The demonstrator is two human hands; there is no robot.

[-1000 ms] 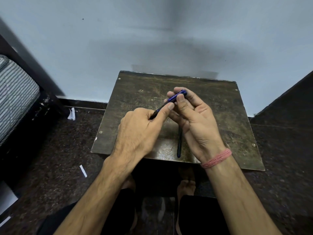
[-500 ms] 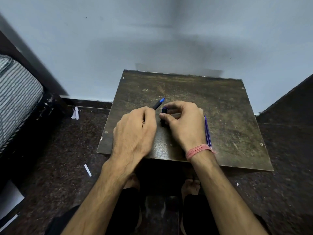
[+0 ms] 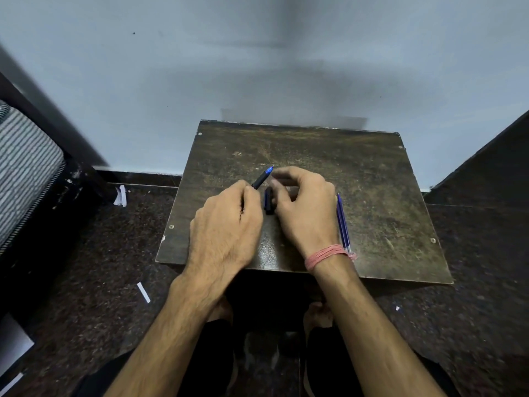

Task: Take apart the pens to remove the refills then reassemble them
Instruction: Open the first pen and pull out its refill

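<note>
My left hand is closed around a dark pen whose blue tip pokes out up and to the right. My right hand hovers just right of it, fingers curled over a short dark pen cap that rests on the wooden board; whether the fingers touch the cap is unclear. Blue refills lie on the board along the right side of my right wrist, partly hidden by it.
The board sits on a dark speckled floor against a pale wall. A striped mattress on a dark frame is at the left. Paper scraps lie on the floor. A dark slanted surface stands at the right.
Both hands came down from in front of me to the board. The pen's cap is off and lies on the board, and the left hand keeps the uncapped pen.
</note>
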